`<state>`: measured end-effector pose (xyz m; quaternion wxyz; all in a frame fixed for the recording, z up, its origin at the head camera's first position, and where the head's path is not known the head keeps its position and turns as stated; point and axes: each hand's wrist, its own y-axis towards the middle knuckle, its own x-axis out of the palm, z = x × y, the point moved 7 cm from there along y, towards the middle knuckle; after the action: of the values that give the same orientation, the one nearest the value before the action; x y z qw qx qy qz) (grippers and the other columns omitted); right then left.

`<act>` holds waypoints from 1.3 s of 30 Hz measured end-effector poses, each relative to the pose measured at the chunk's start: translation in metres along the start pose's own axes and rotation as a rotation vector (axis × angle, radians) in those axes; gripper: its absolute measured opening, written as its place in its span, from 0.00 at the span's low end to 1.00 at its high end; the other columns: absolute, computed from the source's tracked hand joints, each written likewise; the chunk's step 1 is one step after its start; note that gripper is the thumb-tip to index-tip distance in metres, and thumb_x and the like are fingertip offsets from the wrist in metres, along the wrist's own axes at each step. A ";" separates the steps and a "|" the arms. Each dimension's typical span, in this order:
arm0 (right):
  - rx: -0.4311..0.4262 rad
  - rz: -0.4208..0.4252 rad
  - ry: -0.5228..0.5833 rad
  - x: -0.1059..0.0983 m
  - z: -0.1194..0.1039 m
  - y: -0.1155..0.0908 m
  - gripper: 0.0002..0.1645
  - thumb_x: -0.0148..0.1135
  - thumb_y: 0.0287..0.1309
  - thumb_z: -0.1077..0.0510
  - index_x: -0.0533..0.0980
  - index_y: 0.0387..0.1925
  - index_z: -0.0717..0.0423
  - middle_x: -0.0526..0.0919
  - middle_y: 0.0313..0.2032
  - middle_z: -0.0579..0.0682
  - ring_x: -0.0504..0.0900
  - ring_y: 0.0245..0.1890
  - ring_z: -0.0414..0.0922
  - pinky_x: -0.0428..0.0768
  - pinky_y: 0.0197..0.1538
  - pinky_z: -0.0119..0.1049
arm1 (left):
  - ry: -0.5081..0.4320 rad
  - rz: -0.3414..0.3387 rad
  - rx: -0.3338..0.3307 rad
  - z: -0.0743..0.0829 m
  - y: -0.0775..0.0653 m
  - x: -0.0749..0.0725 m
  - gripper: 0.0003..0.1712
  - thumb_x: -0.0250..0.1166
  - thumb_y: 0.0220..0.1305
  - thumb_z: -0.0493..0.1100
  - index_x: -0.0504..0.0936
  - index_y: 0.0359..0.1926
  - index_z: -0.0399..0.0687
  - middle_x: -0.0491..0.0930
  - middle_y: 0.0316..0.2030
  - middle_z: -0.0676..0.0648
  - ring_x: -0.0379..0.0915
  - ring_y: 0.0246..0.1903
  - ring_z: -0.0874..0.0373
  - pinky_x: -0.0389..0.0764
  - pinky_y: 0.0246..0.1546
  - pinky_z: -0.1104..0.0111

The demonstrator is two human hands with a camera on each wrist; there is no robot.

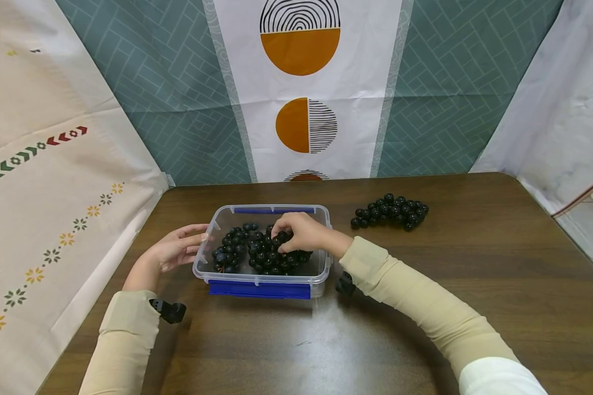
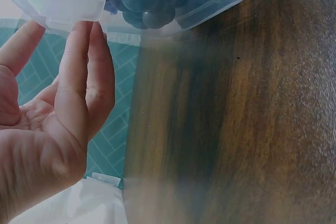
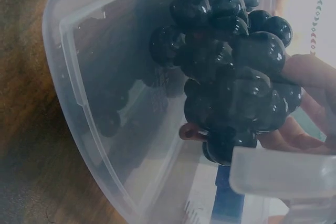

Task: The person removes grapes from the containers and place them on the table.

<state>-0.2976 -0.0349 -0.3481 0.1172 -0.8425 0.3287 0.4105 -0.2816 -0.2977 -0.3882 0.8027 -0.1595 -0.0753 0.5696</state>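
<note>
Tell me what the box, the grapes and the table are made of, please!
The box looks like smooth, clear plastic: the dark grapes show through its wall. The grapes are glossy, with bright glints; they could be real fruit or shiny plastic. The table seems to be wood or wood-look board, slightly shiny, with brown grain streaks.

1. A brown wood-grain table (image 1: 425,258) spreads beneath the grip of your right hand (image 1: 301,233), glare (image 1: 321,343) showing nearer you.
2. Around and under your grip, a clear container (image 1: 318,288) with blue clips (image 1: 259,289) stands on it.
3. Right of your grip, slightly farther off, a bunch of black grapes (image 1: 389,211) lies on it.
</note>
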 end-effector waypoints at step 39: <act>0.090 0.212 0.096 -0.031 0.002 -0.014 0.18 0.71 0.51 0.57 0.82 0.46 0.54 0.82 0.49 0.52 0.80 0.44 0.48 0.79 0.49 0.40 | 0.112 0.022 -0.027 0.009 -0.002 -0.001 0.33 0.56 0.70 0.44 0.55 0.68 0.35 0.80 0.41 0.56 0.79 0.38 0.64 0.82 0.41 0.67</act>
<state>-0.3030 -0.0094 -0.3265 0.0948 -0.8156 0.4393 0.3645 -0.2825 -0.2983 -0.3793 0.7972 -0.2026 -0.0363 0.5676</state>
